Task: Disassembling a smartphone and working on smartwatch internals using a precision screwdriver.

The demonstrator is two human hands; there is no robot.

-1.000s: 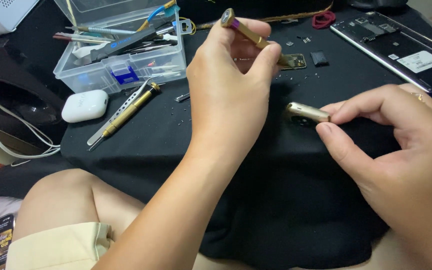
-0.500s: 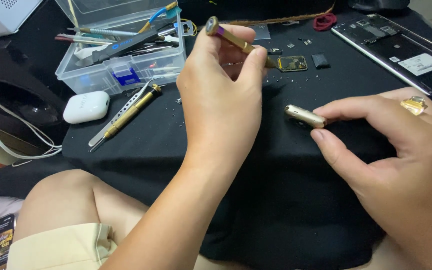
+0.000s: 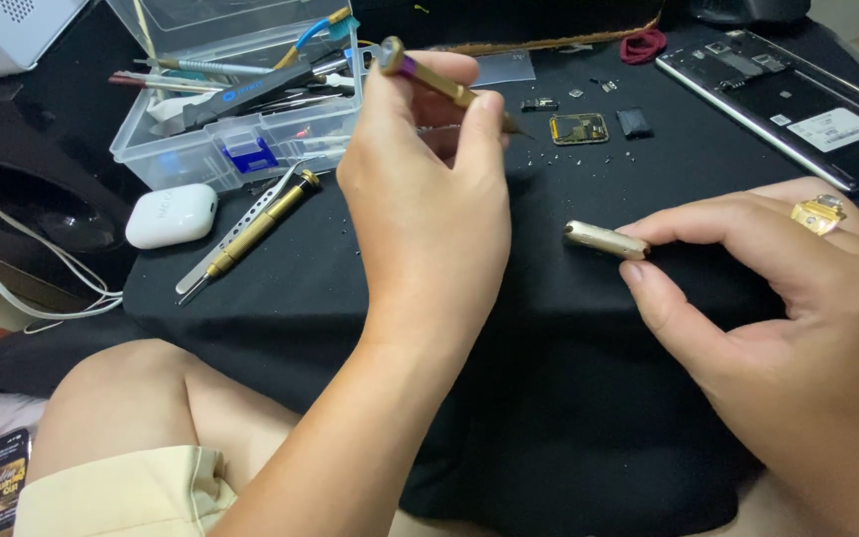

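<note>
Two hands work over a black cloth (image 3: 569, 398). The left hand (image 3: 429, 199) has its fingers closed round a gold precision screwdriver (image 3: 439, 82), slanted with its purple-banded cap above the fingertips and its tip pointing down past them toward a small gold-framed circuit part (image 3: 579, 128). The right hand (image 3: 777, 328) pinches the end of a short gold metal cap (image 3: 605, 240) between thumb and forefinger, the other fingers loosely curled; the cap juts out left of those fingertips, low over the cloth. A second gold screwdriver (image 3: 256, 227) and tweezers (image 3: 236, 239) lie well left of the left-hand fingers, near a clear plastic tool box (image 3: 201, 154).
</note>
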